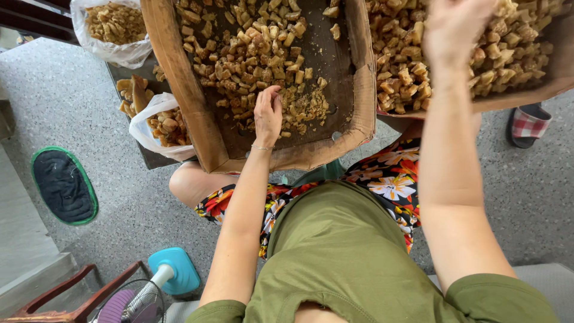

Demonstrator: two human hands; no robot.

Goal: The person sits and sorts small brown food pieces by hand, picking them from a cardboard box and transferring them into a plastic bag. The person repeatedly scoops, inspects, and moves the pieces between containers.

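your left hand sits in the middle of the frame, fingers curled narrow and pinching at the small tan chunks that lie scattered over the brown cardboard tray resting across your lap. your right hand is raised at the upper right over a second cardboard tray heaped with the same pieces; its fingers run off the top edge, so i cannot tell whether it grips anything. to pick well here, keep the left fingertips low against the cardboard, take one piece at a time from the loose crumbs near the tray's lower rim, and keep the tray level on your knees so the pile does not slide toward the torn corner at the right. two white plastic bags of larger pieces sit at the upper left, one just beside the tray. the floor is speckled grey terrazzo, with a dark green-edged mat at the left, a blue fan base and a wooden chair arm at the lower left, and a checked slipper at the right.
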